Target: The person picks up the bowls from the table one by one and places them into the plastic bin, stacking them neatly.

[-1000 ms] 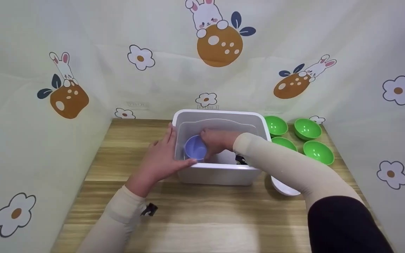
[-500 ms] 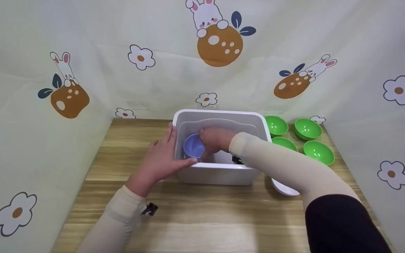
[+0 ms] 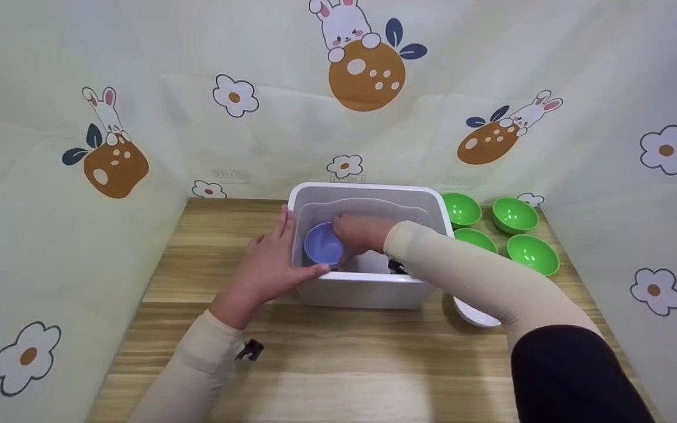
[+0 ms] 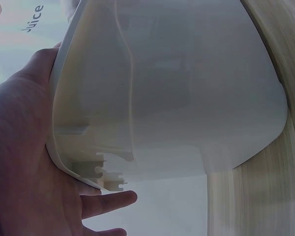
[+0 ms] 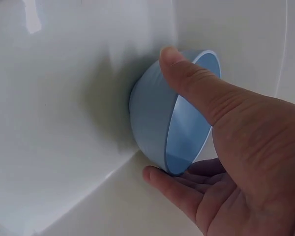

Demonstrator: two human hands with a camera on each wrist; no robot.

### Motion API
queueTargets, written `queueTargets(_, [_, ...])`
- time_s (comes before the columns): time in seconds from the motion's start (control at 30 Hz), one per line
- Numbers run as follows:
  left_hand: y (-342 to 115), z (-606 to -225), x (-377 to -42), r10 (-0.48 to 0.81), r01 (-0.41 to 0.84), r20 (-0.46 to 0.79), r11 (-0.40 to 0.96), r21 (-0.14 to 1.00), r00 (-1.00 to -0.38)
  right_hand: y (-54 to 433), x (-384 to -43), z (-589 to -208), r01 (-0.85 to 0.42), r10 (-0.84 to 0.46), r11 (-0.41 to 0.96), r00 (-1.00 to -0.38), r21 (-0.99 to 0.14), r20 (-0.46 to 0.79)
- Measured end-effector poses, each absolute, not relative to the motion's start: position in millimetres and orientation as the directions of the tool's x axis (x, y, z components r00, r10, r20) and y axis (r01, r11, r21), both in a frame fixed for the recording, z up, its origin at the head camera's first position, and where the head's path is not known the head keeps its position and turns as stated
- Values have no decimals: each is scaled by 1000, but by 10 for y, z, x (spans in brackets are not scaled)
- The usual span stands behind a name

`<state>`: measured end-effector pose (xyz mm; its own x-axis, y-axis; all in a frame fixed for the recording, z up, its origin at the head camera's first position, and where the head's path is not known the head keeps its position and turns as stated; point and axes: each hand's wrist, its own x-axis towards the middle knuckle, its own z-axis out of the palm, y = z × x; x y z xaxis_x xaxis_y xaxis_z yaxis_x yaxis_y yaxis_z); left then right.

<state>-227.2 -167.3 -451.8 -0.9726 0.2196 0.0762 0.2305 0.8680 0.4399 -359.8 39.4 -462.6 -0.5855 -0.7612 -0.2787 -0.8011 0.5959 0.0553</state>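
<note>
Inside a white plastic bin [image 3: 362, 294], my right hand [image 3: 365, 232] grips a blue bowl [image 3: 322, 244] near the bin's left wall. In the right wrist view the thumb [image 5: 196, 81] presses the outside of the bowl [image 5: 152, 113], while the fingers lie at the opposite side of the rim. The bowl's base is close to the bin's inner surface, its mouth facing the palm. My left hand [image 3: 265, 264] rests against the bin's front left corner, thumb along the front rim and fingers extended along the left side. The left wrist view shows this hand at the bin's rim [image 4: 53, 113].
Several green bowls [image 3: 532, 255] stand on the wooden table [image 3: 315, 364] right of the bin. A white bowl [image 3: 476, 314] sits nearer the front, partly hidden by the right forearm. A curtain [image 3: 280, 135] printed with rabbits and flowers encloses the back and sides.
Inside the bin, the right hand and the blue bowl have shifted slightly left and back, toward the left wall. The left hand has stayed put on the bin.
</note>
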Motion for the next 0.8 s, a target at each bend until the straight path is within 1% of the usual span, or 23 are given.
queueTargets(0.17, [-1680,-4525,-2274,227,237,76,867,438,-971,386,-3602,-4621,-800,-760,596,-588,62,-275])
queueTargets(0.43, [-1680,-4528,-2278,228,241,82,869,432,-970,392,-3608,-4603,-772,-734,634,-618,41,-283])
queueTargets(0.67, [-1682,-4516,-2277,227,241,85,873,424,-970,392,-3628,-4610,-782,-744,623,-605,34,-282])
queueTargets(0.8, [-1679,-4524,-2273,219,237,91,867,439,-971,399,-3629,-4603,-806,-767,590,-578,46,-279])
